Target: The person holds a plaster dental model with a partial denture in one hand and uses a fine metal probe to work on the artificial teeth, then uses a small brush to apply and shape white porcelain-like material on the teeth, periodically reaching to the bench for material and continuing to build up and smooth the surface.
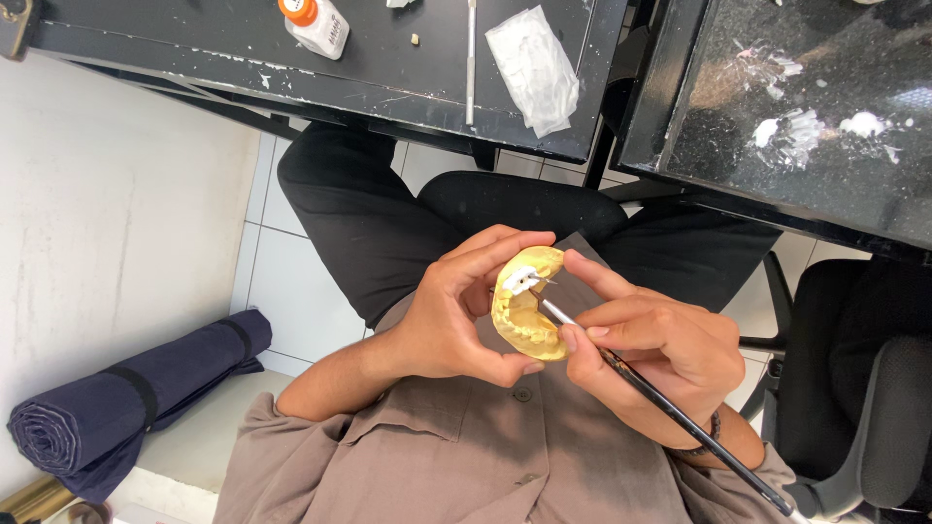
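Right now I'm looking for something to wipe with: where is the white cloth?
In the head view, the white cloth lies on the black table, upper middle, just right of a thin metal tool.

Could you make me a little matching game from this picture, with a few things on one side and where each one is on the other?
Things:
1. yellow tooth model
2. brush
3. white bottle
4. blue roll

Places:
A. on the black table, top of the picture
B. in the left hand
C. low down by the white wall
D. in the right hand, tip at the model

Pairs: 1-B, 2-D, 3-A, 4-C
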Tool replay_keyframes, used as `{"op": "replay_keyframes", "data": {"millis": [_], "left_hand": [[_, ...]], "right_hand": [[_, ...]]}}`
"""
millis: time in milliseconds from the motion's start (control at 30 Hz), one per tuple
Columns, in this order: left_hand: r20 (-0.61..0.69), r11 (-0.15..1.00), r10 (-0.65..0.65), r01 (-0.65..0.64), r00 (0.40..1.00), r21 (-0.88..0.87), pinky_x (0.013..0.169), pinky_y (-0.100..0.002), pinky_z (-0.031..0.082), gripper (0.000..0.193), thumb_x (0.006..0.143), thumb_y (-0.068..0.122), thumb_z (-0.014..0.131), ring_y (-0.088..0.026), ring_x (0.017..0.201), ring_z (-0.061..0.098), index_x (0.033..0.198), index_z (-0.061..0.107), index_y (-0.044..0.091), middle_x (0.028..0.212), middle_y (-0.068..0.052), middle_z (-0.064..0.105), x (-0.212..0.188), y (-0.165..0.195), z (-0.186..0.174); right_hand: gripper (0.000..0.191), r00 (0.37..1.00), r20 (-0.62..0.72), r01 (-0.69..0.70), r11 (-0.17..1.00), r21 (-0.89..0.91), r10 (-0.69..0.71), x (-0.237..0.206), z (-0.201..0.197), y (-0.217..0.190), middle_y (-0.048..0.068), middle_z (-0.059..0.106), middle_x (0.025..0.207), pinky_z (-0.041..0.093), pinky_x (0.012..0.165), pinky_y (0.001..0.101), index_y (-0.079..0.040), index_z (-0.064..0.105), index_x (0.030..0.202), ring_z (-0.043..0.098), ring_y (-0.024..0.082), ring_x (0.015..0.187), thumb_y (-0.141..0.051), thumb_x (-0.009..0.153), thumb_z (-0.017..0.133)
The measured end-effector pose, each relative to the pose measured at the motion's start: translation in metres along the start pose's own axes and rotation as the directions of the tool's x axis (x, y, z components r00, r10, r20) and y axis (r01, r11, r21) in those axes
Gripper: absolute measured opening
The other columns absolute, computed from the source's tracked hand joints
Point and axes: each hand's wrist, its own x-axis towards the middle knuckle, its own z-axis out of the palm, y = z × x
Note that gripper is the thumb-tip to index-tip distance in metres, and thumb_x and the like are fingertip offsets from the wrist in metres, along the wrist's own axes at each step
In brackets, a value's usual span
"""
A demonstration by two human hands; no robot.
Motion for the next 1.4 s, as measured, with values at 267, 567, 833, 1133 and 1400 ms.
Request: {"op": "replay_keyframes", "data": {"millis": [267,567,833,1133,1400], "left_hand": [[0.008,1.0,0.011,-0.011,1.0,0.0,0.108,-0.024,0.054,0.092,0.077,-0.001,0.089,-0.011,0.125,0.059,0.158,0.046,-0.001,0.136,-0.006,0.049,0.001,0.0,0.0],[-0.002,1.0,0.001,-0.001,1.0,-0.008,0.107,-0.023,0.054,0.092,0.076,-0.001,0.089,-0.01,0.125,0.058,0.158,0.046,-0.001,0.137,-0.006,0.049,-0.001,0.0,0.001],[0.032,0.99,-0.046,0.049,0.998,-0.132,0.107,-0.024,0.053,0.09,0.076,0.0,0.09,-0.011,0.12,0.058,0.154,0.047,-0.004,0.133,-0.007,0.056,-0.002,-0.003,-0.004],[0.141,0.658,-0.191,0.233,0.971,-0.716,0.082,-0.029,0.057,0.089,0.081,0.011,0.091,-0.014,0.09,0.067,0.156,0.047,-0.008,0.133,-0.02,0.063,-0.005,-0.021,-0.017],[0.004,0.916,-0.131,0.123,0.991,-0.381,0.116,-0.035,0.052,0.098,0.071,-0.002,0.093,-0.02,0.135,0.06,0.157,0.045,-0.005,0.144,-0.022,0.06,-0.007,-0.018,-0.008]], "right_hand": [[0.018,1.0,0.009,-0.002,1.0,0.007,0.002,0.0,-0.002,-0.001,0.011,0.072,0.079,0.058,0.11,0.0545,-0.002,0.06,0.088,0.074,0.013,0.075,0.005,0.089,0.076],[0.018,1.0,0.007,-0.014,1.0,-0.002,0.014,-0.001,0.0,0.0,0.011,0.072,0.079,0.059,0.113,0.0576,-0.002,0.06,0.086,0.074,0.014,0.074,0.005,0.088,0.076],[0.019,0.999,0.007,-0.045,0.995,0.087,0.044,-0.001,-0.003,-0.003,0.012,0.073,0.081,0.056,0.113,0.0572,-0.003,0.059,0.088,0.076,0.016,0.075,0.008,0.09,0.074],[0.022,0.909,-0.327,-0.169,0.946,0.277,0.258,-0.011,-0.012,0.01,0.017,0.07,0.078,0.06,0.076,0.0443,0.001,0.061,0.092,0.074,0.025,0.075,0.015,0.084,0.076],[0.014,0.994,-0.069,-0.068,0.972,0.224,0.086,-0.022,-0.02,0.013,0.018,0.075,0.088,0.043,0.122,0.0606,0.0,0.066,0.104,0.076,0.039,0.109,0.004,0.093,0.074]]}}
